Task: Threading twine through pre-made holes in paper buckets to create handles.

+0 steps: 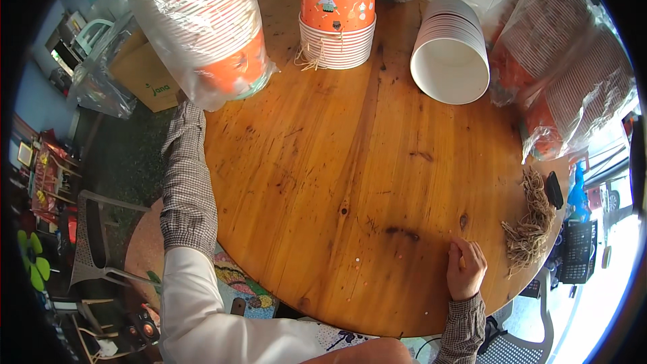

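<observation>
My left arm, in a brown checked sleeve, reaches forward to a tall stack of striped paper buckets in a clear plastic bag at the far left. The stack hides nearly all of my left hand, so its grip does not show. My right hand rests at the table's right front with its fingers curled in, and I see nothing in it. To its right lies a bundle of tan raffia strings. At the back stands a stack of orange and green paper buckets, with some string at its side.
A stack of white-lined buckets lies on its side at the back right. Bagged bucket stacks crowd the right edge. A small black object sits beside the raffia. The round wooden table has a cardboard box off its left side.
</observation>
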The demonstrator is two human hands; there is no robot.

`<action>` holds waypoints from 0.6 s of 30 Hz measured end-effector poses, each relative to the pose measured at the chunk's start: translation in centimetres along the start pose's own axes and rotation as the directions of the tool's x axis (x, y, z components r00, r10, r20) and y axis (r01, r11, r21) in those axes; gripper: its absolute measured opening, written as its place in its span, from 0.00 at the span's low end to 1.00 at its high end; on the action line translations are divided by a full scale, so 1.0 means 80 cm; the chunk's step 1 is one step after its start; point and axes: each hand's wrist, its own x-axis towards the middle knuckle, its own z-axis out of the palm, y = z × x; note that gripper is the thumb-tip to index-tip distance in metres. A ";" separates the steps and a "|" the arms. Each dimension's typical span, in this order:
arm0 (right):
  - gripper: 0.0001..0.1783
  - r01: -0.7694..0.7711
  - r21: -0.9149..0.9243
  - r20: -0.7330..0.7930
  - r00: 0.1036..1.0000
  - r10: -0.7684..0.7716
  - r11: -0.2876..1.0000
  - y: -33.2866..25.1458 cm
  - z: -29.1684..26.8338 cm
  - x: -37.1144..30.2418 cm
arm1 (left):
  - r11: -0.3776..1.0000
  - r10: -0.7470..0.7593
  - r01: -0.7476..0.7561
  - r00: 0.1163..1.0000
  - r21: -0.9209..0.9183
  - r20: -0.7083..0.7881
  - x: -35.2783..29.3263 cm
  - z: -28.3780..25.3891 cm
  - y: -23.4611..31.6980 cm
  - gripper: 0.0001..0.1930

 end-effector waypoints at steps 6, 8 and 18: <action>0.04 0.008 -0.042 -0.020 1.000 -0.008 0.999 0.002 -0.005 -0.002 | 0.998 -0.017 0.018 1.000 -0.055 0.020 -0.095 0.035 -0.040 0.42; 0.04 0.005 -0.059 -0.006 1.000 -0.005 0.998 0.003 -0.005 -0.003 | 0.998 -0.029 0.029 1.000 -0.057 0.012 -0.078 0.028 -0.044 0.42; 0.04 -0.018 -0.046 -0.013 1.000 0.017 0.999 0.005 -0.002 -0.004 | 0.950 -0.314 0.313 0.948 0.027 0.052 -0.038 -0.004 0.040 0.52</action>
